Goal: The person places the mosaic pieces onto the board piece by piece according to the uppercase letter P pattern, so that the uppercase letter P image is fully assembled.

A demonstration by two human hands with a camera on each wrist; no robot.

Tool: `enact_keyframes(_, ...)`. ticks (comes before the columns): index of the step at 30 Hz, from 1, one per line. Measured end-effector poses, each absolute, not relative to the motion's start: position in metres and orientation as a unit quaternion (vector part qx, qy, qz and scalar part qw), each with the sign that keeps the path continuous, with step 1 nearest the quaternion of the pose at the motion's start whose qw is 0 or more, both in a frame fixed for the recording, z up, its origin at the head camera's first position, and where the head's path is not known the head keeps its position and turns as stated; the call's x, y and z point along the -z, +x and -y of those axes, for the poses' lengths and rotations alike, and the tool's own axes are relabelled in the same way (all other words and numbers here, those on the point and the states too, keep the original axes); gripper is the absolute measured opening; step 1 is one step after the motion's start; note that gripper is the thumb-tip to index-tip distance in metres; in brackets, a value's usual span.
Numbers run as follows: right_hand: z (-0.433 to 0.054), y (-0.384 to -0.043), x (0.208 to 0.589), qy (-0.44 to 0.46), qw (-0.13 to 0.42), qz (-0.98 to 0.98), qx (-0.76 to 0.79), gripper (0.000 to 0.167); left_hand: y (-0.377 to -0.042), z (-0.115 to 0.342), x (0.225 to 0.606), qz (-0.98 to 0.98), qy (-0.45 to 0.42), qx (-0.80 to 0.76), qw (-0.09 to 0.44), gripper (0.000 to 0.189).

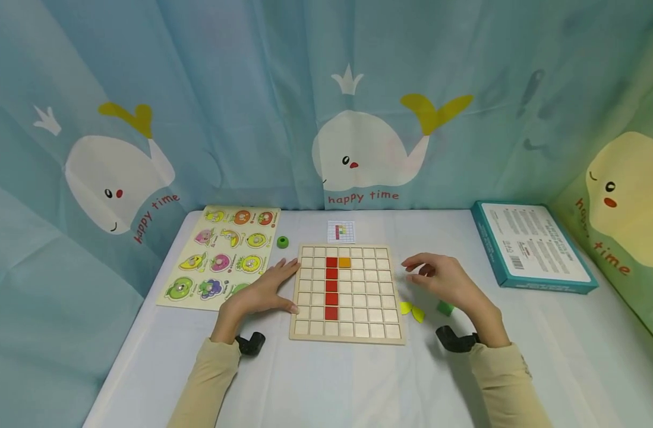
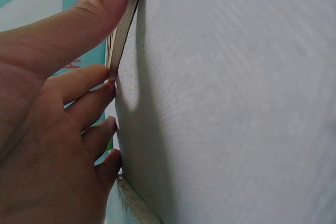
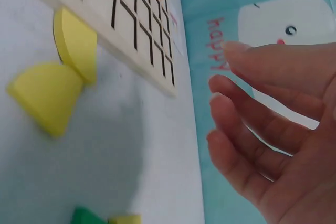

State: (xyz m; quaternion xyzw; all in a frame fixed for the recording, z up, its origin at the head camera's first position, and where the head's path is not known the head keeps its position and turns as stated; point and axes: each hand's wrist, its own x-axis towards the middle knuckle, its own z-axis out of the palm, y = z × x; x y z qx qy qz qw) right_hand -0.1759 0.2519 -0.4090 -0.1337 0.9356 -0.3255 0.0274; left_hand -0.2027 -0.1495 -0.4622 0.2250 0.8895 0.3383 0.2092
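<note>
A wooden grid board [image 1: 358,342] lies flat on the table. Down one of its columns runs a line of red square tiles [image 1: 332,286], with an orange tile [image 1: 344,263] to the right of the top one. Against the board's left edge rests my left hand [image 1: 264,290], thumb and fingers spread along it; the left wrist view shows the thumb [image 2: 105,9] on that edge. My right hand [image 1: 444,279] hovers off the board's right side, fingers loosely bent with nothing between them. Below it lie yellow pieces [image 3: 50,95] and a green piece [image 1: 445,308].
A small printed pattern card [image 1: 350,224] sits behind the board. To the left lies a fruit puzzle board [image 1: 198,245], with a green round bead [image 1: 282,242] near its right edge. A teal box [image 1: 535,246] is at the back right, before a whale-print curtain [image 1: 251,119].
</note>
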Motion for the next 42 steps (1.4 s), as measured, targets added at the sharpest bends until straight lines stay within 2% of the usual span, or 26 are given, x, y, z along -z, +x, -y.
enact_keyframes(17, -0.322, -0.182, 0.423, -0.072, 0.111, -0.927, 0.351, 0.035, -0.203, 0.149, 0.463, -0.892, 0.221, -0.335, 0.209, 0.105)
enact_keyframes(29, -0.341, -0.182, 0.433, -0.038, 0.163, -0.92, 0.356, 0.037, -0.203, 0.148, 0.462, -0.893, 0.217, -0.333, 0.211, 0.105)
enact_keyframes(36, -0.343, -0.179, 0.436, -0.032, 0.162, -0.919, 0.359, 0.04, -0.202, 0.147, 0.46, -0.892, 0.219, -0.333, 0.211, 0.105)
enact_keyframes(42, -0.341, -0.165, 0.443, -0.028, 0.113, -0.933, 0.339, 0.032, -0.201, 0.149, 0.459, -0.891, 0.218, -0.336, 0.213, 0.106)
